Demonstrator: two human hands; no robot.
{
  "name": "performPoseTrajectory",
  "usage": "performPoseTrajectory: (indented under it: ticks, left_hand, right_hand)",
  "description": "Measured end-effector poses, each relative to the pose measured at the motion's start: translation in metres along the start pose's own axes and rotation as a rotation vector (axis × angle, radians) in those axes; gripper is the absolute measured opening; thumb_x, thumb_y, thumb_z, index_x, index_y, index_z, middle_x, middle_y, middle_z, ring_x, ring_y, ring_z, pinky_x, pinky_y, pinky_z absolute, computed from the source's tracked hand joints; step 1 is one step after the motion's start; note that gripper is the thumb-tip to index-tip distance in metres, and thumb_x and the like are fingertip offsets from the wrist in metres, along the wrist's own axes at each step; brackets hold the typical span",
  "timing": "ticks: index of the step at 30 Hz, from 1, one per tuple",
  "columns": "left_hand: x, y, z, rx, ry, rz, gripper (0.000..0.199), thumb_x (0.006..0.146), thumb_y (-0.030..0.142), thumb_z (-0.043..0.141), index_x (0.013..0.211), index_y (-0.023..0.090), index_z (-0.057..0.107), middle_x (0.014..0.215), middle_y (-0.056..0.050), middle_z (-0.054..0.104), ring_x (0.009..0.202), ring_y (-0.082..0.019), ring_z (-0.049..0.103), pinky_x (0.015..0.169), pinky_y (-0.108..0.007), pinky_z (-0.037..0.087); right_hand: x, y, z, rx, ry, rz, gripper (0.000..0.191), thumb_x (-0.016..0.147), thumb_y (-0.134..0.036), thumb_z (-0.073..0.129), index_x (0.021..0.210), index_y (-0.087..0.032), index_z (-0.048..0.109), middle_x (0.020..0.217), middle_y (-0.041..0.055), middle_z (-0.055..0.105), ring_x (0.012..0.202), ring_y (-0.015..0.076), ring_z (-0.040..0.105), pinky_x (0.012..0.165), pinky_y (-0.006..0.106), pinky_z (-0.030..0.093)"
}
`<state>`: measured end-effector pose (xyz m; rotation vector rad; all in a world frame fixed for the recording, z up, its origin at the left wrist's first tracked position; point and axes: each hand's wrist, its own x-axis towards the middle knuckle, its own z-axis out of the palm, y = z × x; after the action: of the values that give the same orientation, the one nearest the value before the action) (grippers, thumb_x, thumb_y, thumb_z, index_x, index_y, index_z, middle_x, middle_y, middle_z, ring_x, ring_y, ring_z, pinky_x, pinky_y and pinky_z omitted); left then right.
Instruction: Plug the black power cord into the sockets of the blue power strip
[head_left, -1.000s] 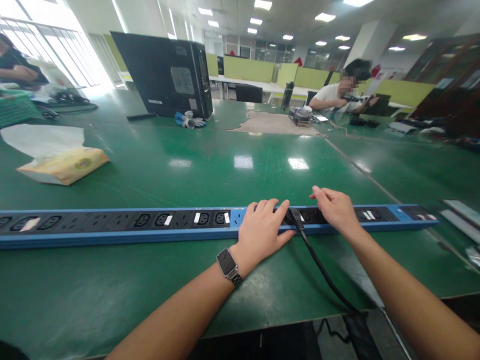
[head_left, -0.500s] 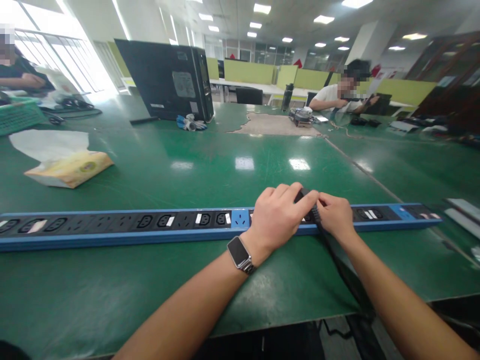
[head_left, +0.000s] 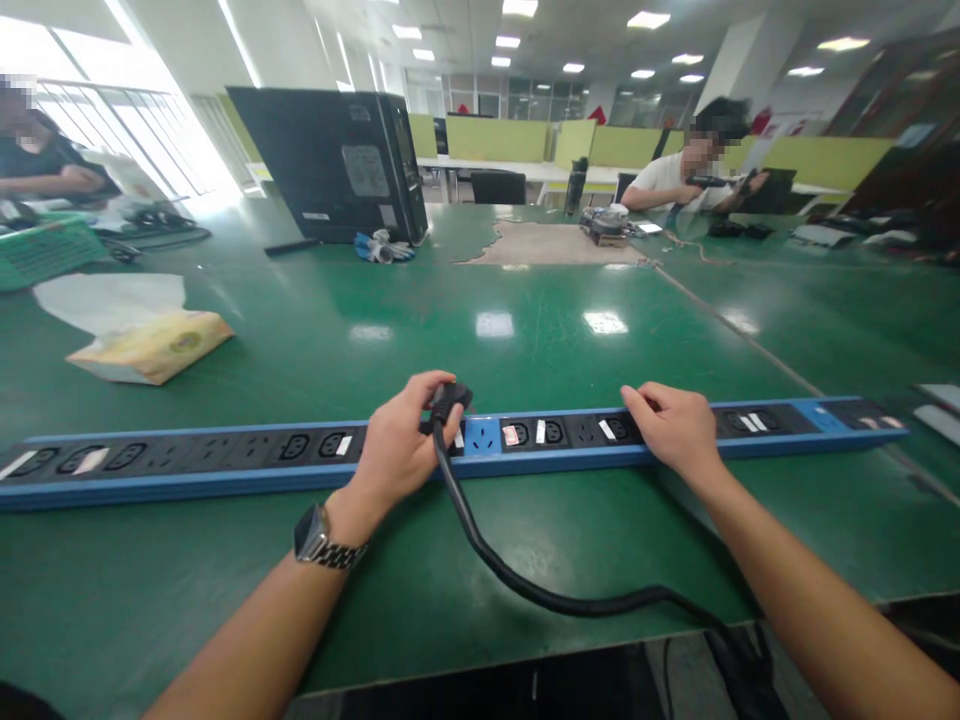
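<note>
A long blue power strip (head_left: 225, 486) with black socket panels lies across the green table. My left hand (head_left: 401, 435), with a watch on its wrist, grips a black power plug (head_left: 450, 398) just above the strip, beside a blue socket block (head_left: 482, 435). From the plug a thick black power cord (head_left: 517, 585) bends down and right, over the table's front edge. Further right, my right hand (head_left: 675, 425) rests at the strip with curled fingers and the thumb drawn in; nothing shows in it. White labels mark several sockets.
A tissue pack (head_left: 157, 345) lies on the left, near a green basket (head_left: 49, 250). Behind stand a black computer tower (head_left: 322, 165), gloves (head_left: 384, 247) and a bottle (head_left: 576, 185). One person (head_left: 686, 185) sits at the far right, another (head_left: 45, 165) at the far left.
My left hand has moved left along the strip, carrying the plug and cord away from my right hand. Labelled sockets between my hands are now uncovered. My right hand has hardly moved.
</note>
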<state>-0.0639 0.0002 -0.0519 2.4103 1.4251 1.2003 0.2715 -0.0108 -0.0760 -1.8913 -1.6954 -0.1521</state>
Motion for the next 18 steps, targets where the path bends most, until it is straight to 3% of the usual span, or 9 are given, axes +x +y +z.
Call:
performPoseTrajectory:
  ticks: [3,6,12,18]
  left_hand:
    - [-0.0078,0.0051,0.0042,0.020,-0.183,0.087,0.030,0.090,0.036,0.051,0.114,0.019,0.056,0.104,-0.007,0.070,0.094,-0.019,0.066,0.083,-0.033,0.052]
    - [-0.0062,0.0058,0.0051,0.018,-0.257,0.146,0.032,0.091,0.033,0.050,0.118,0.019,0.057,0.103,-0.007,0.070,0.094,-0.020,0.064,0.084,-0.035,0.050]
    - [-0.0053,0.0050,0.0035,0.021,-0.308,0.231,0.033,0.088,0.020,0.052,0.121,0.021,0.057,0.112,-0.006,0.069,0.105,-0.020,0.062,0.090,-0.036,0.048]
    - [-0.0104,0.0103,0.0061,0.050,-0.289,0.303,0.031,0.086,0.018,0.054,0.117,0.021,0.059,0.117,-0.006,0.069,0.109,-0.021,0.061,0.090,-0.037,0.048]
  right_hand:
    - [-0.0005,0.0006,0.0004,-0.007,0.008,-0.006,0.047,0.088,-0.052,0.043,0.060,-0.020,0.061,0.059,0.0035,0.062,0.058,0.0144,0.053,0.053,0.026,0.025]
    - [-0.0007,0.0009,0.0008,-0.025,0.018,-0.009,0.046,0.089,-0.051,0.043,0.060,-0.019,0.060,0.060,0.0041,0.062,0.059,0.0149,0.053,0.053,0.026,0.025]
    - [-0.0013,-0.0009,-0.0004,-0.031,0.010,-0.007,0.046,0.089,-0.051,0.043,0.059,-0.019,0.060,0.061,0.0043,0.063,0.060,0.0152,0.054,0.054,0.026,0.025]
    - [-0.0024,-0.0014,-0.0003,-0.048,0.016,-0.020,0.045,0.089,-0.050,0.044,0.060,-0.019,0.061,0.061,0.0035,0.062,0.060,0.0147,0.054,0.054,0.025,0.025]
